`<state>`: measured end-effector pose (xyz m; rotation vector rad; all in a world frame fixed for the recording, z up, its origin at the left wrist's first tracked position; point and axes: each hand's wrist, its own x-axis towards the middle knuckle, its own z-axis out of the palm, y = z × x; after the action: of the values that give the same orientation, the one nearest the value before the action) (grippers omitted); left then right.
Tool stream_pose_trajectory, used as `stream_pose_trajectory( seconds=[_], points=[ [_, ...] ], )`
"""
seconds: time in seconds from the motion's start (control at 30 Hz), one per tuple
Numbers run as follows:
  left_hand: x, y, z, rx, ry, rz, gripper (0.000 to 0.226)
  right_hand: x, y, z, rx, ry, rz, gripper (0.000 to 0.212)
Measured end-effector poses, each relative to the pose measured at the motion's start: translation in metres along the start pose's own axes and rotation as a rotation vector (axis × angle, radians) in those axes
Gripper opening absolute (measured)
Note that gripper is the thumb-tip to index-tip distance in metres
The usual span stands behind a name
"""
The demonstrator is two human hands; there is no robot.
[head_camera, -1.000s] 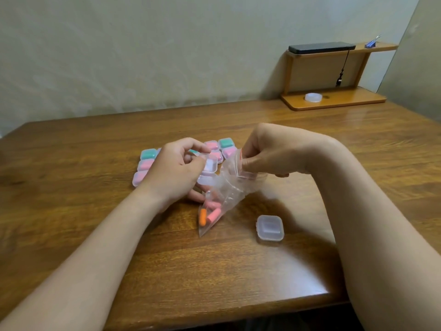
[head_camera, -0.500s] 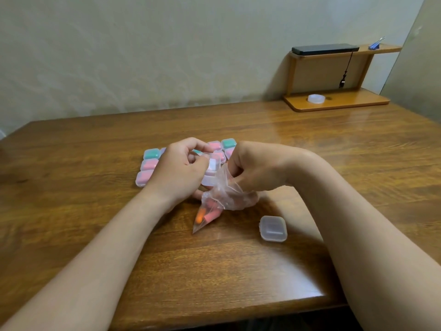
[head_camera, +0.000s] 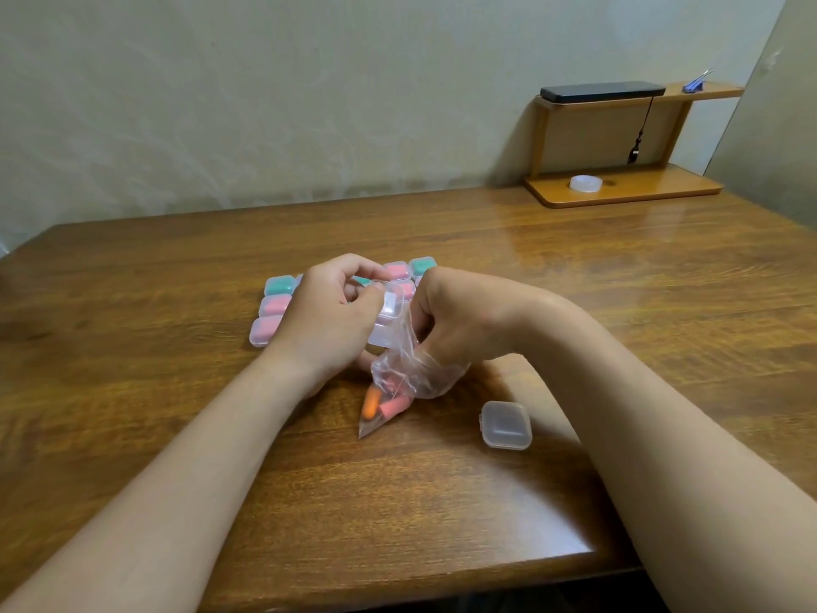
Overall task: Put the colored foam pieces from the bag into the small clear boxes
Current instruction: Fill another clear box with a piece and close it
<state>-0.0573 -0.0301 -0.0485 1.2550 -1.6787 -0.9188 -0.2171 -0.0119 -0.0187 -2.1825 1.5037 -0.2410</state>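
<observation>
A brown wooden tabletop (head_camera: 177,413) with a glossy surface stands against a pale wall (head_camera: 265,104). At the far right corner there is a small wooden shelf (head_camera: 628,196) with two levels. On its upper board lies a flat black device (head_camera: 601,91), and a dark cord (head_camera: 642,130) hangs down from it. A blue clip (head_camera: 693,85) lies near the device. A roll of clear tape (head_camera: 586,183) lies on the lower board.

wooden table (head_camera: 574,276) against pale wall (head_camera: 265,104), small shelf (head_camera: 619,188).

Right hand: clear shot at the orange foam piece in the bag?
Probably yes. The right hand has its fingers inside the bag, and the orange foam piece lies just past them in the bottom corner, with only a pink piece beside it.
</observation>
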Motion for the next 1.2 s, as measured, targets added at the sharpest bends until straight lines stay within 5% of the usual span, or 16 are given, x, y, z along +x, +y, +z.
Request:
stream_pose_trajectory(
  seconds=[0.2,1.0,1.2],
  points=[
    [0.001,-0.001,0.001,0.011,0.032,-0.001,0.017,0.002,-0.003,0.005,-0.023,0.009,0.004,0.043],
    [0.008,-0.007,-0.003,0.067,0.176,0.097,0.019,0.001,0.004,-0.003,0.017,-0.028,0.020,0.008],
    [0.004,-0.001,0.002,-0.146,0.143,0.059,0.021,-0.001,0.008,-0.007,0.094,-0.052,0.044,0.005]
  ],
)
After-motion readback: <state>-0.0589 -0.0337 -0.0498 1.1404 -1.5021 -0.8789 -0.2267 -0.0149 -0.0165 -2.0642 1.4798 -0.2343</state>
